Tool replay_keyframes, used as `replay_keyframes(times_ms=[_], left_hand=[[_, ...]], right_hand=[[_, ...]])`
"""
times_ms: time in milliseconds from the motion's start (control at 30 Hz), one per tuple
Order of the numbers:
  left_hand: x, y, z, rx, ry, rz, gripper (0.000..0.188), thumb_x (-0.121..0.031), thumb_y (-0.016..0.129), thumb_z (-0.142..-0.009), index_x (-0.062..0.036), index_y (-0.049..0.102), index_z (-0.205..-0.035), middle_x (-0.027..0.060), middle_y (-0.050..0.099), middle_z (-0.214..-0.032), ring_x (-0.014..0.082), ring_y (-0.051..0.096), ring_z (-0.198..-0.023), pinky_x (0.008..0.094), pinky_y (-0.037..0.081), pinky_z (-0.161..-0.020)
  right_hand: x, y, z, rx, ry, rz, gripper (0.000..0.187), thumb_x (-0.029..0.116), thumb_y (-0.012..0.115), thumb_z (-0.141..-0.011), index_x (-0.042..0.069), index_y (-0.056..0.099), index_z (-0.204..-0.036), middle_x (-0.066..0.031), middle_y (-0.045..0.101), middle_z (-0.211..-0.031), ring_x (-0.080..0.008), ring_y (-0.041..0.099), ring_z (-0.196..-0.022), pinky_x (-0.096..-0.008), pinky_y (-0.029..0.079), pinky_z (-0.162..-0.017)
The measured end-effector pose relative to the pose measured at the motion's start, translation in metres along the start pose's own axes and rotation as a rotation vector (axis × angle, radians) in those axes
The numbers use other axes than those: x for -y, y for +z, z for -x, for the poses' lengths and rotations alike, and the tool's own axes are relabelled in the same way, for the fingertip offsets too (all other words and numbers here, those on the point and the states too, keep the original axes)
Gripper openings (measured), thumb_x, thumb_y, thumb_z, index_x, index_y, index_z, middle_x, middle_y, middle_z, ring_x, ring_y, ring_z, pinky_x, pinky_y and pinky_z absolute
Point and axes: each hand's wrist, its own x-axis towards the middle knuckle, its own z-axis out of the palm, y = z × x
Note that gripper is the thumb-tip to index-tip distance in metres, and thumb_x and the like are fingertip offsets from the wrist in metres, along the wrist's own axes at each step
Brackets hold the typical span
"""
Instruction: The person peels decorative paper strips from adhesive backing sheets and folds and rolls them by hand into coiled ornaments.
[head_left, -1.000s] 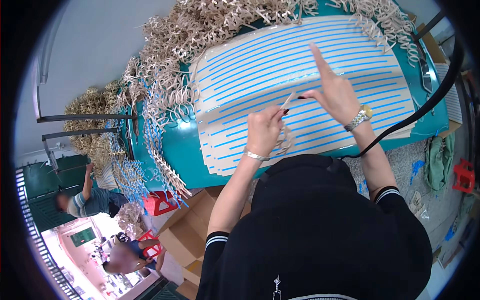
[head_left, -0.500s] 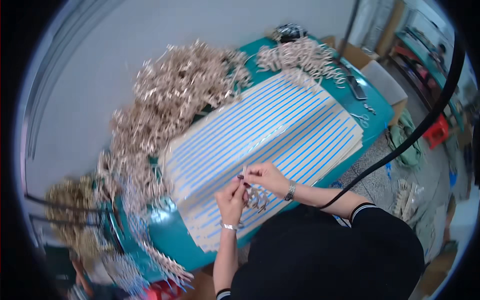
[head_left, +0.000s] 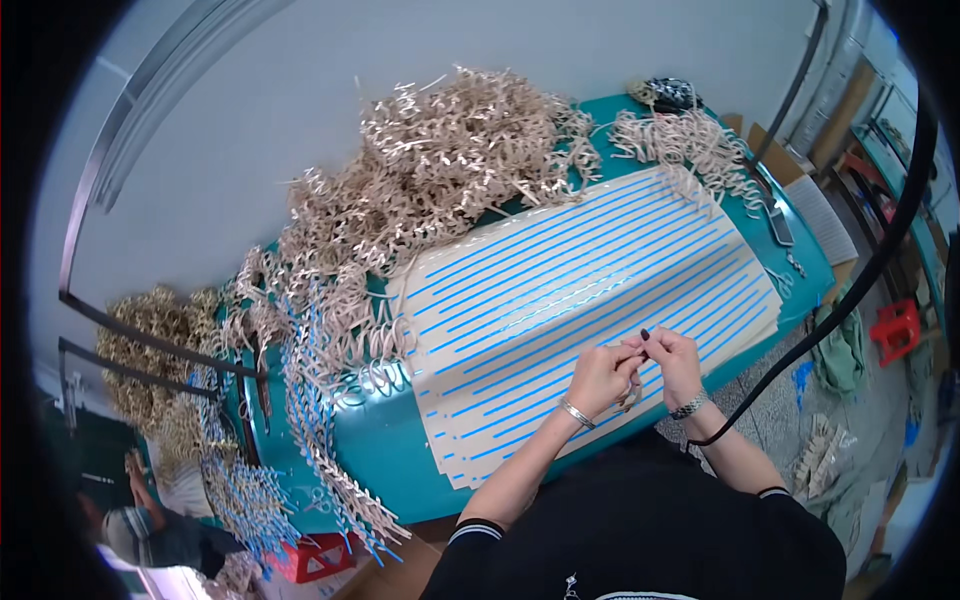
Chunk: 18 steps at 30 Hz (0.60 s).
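Note:
My left hand (head_left: 598, 380) and my right hand (head_left: 676, 368) meet over the near edge of the sheets, fingertips pinched together. Between them they grip a narrow beige strip (head_left: 629, 401); only a small curled piece shows below the fingers, and the rest is hidden. Under and beyond my hands lies a stack of beige sheets (head_left: 560, 262) with parallel blue stripes, its upper surface shiny and slightly ridged. Behind the sheets rises a big tangled heap of curled beige strips (head_left: 450, 160).
The green table (head_left: 390, 460) also bears a smaller coil pile (head_left: 680, 140), a phone (head_left: 780, 226), scissors (head_left: 783, 284) and blue-and-beige braids (head_left: 315, 400). A black cable (head_left: 850, 295) hangs at right. Red stools (head_left: 895, 330) stand on the floor. Another person (head_left: 150, 525) sits at lower left.
My view has swung, so the table and hands sit further right in the picture. My hands are closer together, and the curled strip that hung in plain sight below them is now mostly hidden.

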Motion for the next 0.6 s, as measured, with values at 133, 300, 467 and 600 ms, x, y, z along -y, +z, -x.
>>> replay_keyframes(times_ms=[133, 300, 467, 600], left_hand=[[-0.008, -0.015, -0.001, 0.058, -0.028, -0.306, 0.018, -0.012, 0.063, -0.078, -0.0073, 0.066, -0.096, 0.0074, 0.064, -0.067, 0.0081, 0.057, -0.057, 0.0229, 0.043, -0.048], [0.007, -0.024, 0.002, -0.117, -0.162, 0.099, 0.029, -0.004, 0.058, -0.081, -0.0054, 0.06, -0.11, 0.0043, 0.066, -0.087, 0.0097, 0.06, -0.077, 0.024, 0.049, -0.068], [0.009, -0.023, 0.045, -0.713, -0.106, 0.188, 0.028, -0.019, 0.044, -0.089, -0.0011, 0.061, -0.103, 0.0072, 0.064, -0.098, 0.0158, 0.056, -0.096, 0.0293, 0.04, -0.087], [0.038, 0.002, 0.073, -0.83, -0.165, 0.356, 0.048, -0.04, 0.035, -0.092, -0.0027, 0.051, -0.118, 0.0085, 0.055, -0.115, 0.0212, 0.05, -0.107, 0.0354, 0.036, -0.092]], right_hand=[[0.001, -0.001, -0.01, 0.075, -0.012, -0.076, 0.013, 0.009, 0.052, -0.084, 0.0, 0.058, -0.076, -0.0119, 0.064, -0.084, -0.0167, 0.061, -0.079, -0.0291, 0.047, -0.075], [0.005, -0.017, -0.038, 0.193, 0.157, -0.173, 0.018, 0.012, 0.048, -0.088, 0.002, 0.058, -0.078, -0.0095, 0.063, -0.085, -0.0137, 0.058, -0.08, -0.0279, 0.044, -0.078], [-0.019, -0.058, -0.093, 0.436, 0.485, -0.567, 0.02, 0.014, 0.048, -0.09, -0.004, 0.053, -0.098, -0.0119, 0.059, -0.1, -0.0168, 0.056, -0.091, -0.0312, 0.044, -0.084], [-0.028, -0.062, -0.107, 0.378, 0.809, -0.643, 0.019, 0.015, 0.053, -0.087, 0.001, 0.055, -0.099, -0.0089, 0.06, -0.1, -0.0171, 0.056, -0.095, -0.0333, 0.046, -0.084]])
